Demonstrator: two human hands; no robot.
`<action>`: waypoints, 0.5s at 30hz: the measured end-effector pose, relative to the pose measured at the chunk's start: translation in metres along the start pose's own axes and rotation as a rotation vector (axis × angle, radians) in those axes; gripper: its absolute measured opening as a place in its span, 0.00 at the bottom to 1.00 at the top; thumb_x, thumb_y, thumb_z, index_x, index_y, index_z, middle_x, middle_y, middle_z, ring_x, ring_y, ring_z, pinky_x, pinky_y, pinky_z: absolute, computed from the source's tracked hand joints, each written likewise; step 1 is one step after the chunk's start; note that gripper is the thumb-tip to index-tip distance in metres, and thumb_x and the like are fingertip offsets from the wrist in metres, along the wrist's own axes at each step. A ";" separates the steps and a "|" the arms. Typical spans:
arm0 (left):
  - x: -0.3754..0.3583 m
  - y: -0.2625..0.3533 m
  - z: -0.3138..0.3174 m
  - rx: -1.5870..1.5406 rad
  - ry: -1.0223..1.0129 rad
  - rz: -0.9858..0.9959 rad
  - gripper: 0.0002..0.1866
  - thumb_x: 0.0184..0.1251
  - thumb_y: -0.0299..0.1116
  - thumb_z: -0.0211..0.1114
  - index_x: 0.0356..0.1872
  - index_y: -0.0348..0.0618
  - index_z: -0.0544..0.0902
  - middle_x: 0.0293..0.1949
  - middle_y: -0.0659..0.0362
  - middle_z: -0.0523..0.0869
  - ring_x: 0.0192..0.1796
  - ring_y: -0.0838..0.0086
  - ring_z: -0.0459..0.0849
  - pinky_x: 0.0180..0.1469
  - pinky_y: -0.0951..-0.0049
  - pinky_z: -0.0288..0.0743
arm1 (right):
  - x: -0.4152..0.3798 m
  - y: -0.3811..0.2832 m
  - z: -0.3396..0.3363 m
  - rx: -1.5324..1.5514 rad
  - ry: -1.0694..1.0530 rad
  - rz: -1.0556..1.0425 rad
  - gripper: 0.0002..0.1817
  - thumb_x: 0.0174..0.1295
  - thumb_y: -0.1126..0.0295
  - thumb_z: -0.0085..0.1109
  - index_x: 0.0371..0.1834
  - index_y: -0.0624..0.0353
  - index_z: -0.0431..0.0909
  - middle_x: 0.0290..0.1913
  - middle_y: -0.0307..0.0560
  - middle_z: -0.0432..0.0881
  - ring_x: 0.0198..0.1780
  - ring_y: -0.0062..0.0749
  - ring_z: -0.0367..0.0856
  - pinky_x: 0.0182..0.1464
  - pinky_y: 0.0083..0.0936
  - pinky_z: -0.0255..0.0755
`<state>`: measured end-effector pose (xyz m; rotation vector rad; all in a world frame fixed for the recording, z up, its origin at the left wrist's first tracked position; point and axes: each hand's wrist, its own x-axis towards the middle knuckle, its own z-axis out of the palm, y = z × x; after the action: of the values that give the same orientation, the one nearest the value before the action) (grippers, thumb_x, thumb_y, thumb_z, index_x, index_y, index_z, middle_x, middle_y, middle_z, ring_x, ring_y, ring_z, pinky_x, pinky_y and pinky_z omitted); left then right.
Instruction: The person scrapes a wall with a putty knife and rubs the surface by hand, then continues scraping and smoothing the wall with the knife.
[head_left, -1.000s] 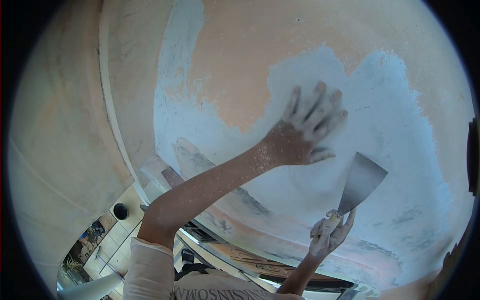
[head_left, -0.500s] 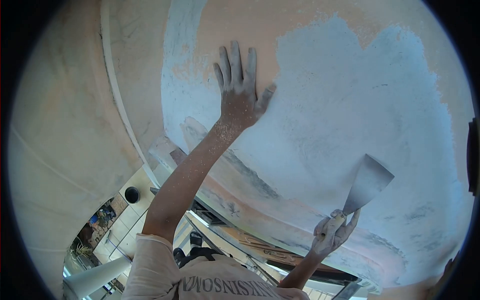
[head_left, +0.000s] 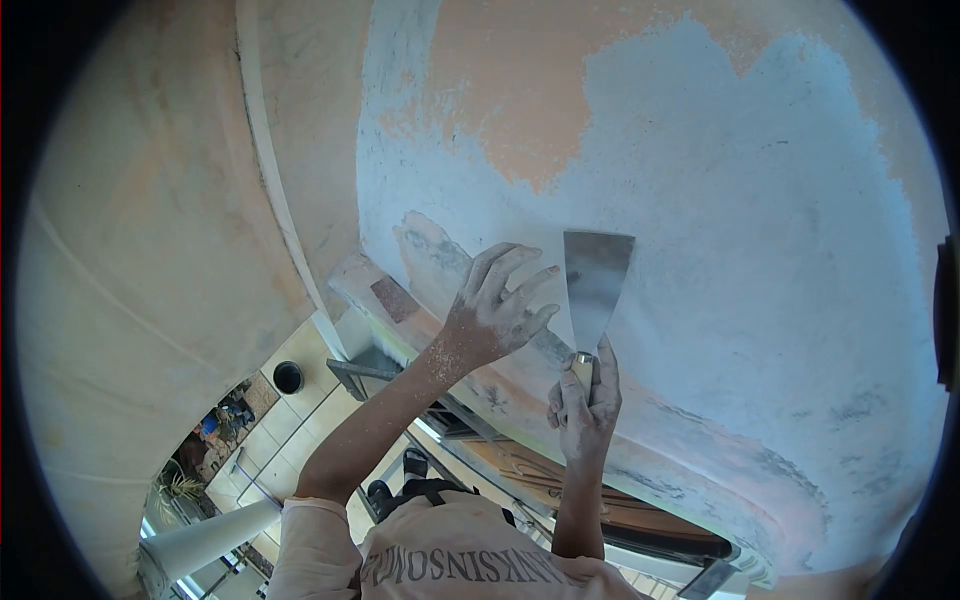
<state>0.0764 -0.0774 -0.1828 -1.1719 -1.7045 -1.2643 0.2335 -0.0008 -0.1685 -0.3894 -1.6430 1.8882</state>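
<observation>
My right hand [head_left: 588,395] grips the handle of a putty knife [head_left: 599,280], its wide metal blade pointing up in front of the wall. One finger lies stretched along the blade's base. To the left of the knife, my left hand [head_left: 500,305] is open, fingers apart and bent, with nothing in it. Pale dust coats both hands. Behind them spreads the curved wall [head_left: 720,210], covered in whitish filler with a bare peach patch [head_left: 530,90] at upper middle.
A curved trim strip [head_left: 270,170] runs down the left. Below, a black bucket [head_left: 288,377] stands on the tiled floor [head_left: 262,440], near a round white column [head_left: 210,538]. A dark-framed opening with brown carved panelling [head_left: 570,485] lies under the wall's lower edge.
My left hand has come off the upper wall and down toward the knife, its fingers now bent. My right hand has brought the putty knife left and turned its blade more upright.
</observation>
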 end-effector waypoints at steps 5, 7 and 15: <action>0.017 -0.015 0.010 0.062 -0.053 0.150 0.27 0.52 0.39 0.68 0.55 0.47 0.74 0.59 0.53 0.70 0.63 0.58 0.68 0.64 0.50 0.64 | 0.016 -0.005 0.019 -0.028 -0.060 -0.017 0.30 0.62 0.80 0.50 0.68 0.66 0.54 0.37 0.42 0.70 0.22 0.15 0.68 0.17 0.12 0.60; 0.020 -0.019 0.013 0.056 -0.071 0.185 0.28 0.51 0.38 0.68 0.55 0.45 0.74 0.61 0.53 0.70 0.64 0.58 0.67 0.65 0.51 0.62 | 0.019 -0.005 0.025 -0.009 -0.077 -0.031 0.29 0.62 0.79 0.49 0.68 0.65 0.54 0.37 0.41 0.70 0.22 0.15 0.67 0.17 0.12 0.59; 0.023 -0.029 0.028 -0.068 0.039 0.171 0.27 0.47 0.31 0.65 0.54 0.43 0.74 0.59 0.51 0.74 0.64 0.59 0.71 0.65 0.49 0.62 | 0.022 0.002 0.027 0.108 -0.125 -0.020 0.31 0.63 0.77 0.46 0.70 0.59 0.49 0.40 0.43 0.72 0.20 0.17 0.66 0.14 0.12 0.59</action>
<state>0.0405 -0.0480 -0.1795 -1.2945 -1.5094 -1.2398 0.2002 -0.0084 -0.1619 -0.2135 -1.6088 2.0109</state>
